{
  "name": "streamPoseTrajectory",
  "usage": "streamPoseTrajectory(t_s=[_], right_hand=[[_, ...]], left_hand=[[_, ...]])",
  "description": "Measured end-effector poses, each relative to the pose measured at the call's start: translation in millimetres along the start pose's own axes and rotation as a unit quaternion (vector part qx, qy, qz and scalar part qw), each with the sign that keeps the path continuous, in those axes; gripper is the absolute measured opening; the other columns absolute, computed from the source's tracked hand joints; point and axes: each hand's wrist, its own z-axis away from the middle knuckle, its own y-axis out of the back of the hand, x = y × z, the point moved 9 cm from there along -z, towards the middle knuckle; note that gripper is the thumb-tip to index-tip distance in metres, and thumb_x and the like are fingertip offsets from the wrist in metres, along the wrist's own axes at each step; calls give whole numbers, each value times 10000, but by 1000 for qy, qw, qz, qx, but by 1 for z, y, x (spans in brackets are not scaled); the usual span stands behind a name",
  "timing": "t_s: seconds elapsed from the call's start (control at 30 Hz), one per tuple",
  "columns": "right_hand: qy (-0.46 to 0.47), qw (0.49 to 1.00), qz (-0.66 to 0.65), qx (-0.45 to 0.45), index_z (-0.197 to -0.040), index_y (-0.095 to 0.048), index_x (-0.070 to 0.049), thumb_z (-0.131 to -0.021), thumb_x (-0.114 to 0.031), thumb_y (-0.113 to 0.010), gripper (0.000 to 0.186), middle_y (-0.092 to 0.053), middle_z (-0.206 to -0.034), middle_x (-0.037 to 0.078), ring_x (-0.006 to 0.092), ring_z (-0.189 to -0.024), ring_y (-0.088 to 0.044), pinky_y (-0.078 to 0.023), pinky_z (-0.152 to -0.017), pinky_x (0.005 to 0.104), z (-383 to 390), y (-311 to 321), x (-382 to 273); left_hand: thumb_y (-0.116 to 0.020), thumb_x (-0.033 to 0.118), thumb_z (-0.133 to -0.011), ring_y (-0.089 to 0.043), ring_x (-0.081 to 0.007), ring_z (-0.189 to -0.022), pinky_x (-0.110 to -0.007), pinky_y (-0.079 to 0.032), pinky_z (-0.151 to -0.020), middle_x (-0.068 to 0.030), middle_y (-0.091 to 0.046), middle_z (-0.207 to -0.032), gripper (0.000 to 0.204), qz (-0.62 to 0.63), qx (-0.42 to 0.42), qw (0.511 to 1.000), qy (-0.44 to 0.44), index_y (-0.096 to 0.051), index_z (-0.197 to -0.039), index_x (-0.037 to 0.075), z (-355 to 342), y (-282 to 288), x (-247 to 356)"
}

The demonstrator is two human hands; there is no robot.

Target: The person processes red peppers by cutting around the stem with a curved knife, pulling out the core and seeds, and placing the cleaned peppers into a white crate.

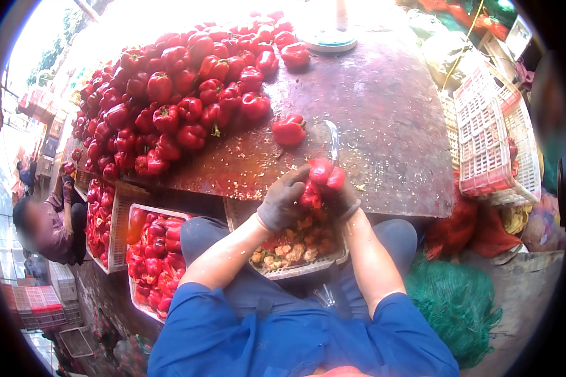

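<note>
In the head view, the person sits at the near edge of a worn reddish-brown table [383,113] and works with both hands, which wear dark grey gloves. The left hand [284,200] is closed around the left side of a red bell pepper [321,179], and this pepper is held up just above the near edge of the table. The right hand [344,200] is closed on a knife [333,141], whose pale blade stands up behind the pepper and points far; the handle is hidden inside the glove. Just under the two hands, on the person's lap, there is a shallow tray [308,267] with pepper cores and seeds in it. A single red pepper [289,130] lies on the table a little farther than the hands. On the far left of the table lies a big heap of red peppers [176,88]. At the near left, beside the person's knee, a white crate [146,257] holds more red peppers. On the right stand empty white plastic baskets [490,135], and a green net sack [456,305] lies at the near right. Another person [44,229] is at the far left.
</note>
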Motion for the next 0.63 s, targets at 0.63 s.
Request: streamPoseTrajectory(t_s=[0.63], right_hand=[[-35, 976, 216, 5, -1325, -594, -78, -804, -104, -701, 532, -614, -940, 9, 119, -808, -611, -498, -719, 271, 6, -3, 1]], left_hand=[[-727, -38, -752, -705, -170, -829, -315, -578, -789, -80, -733, -909, 254, 467, 139, 793, 367, -704, -1002, -6, 33, 26, -85]])
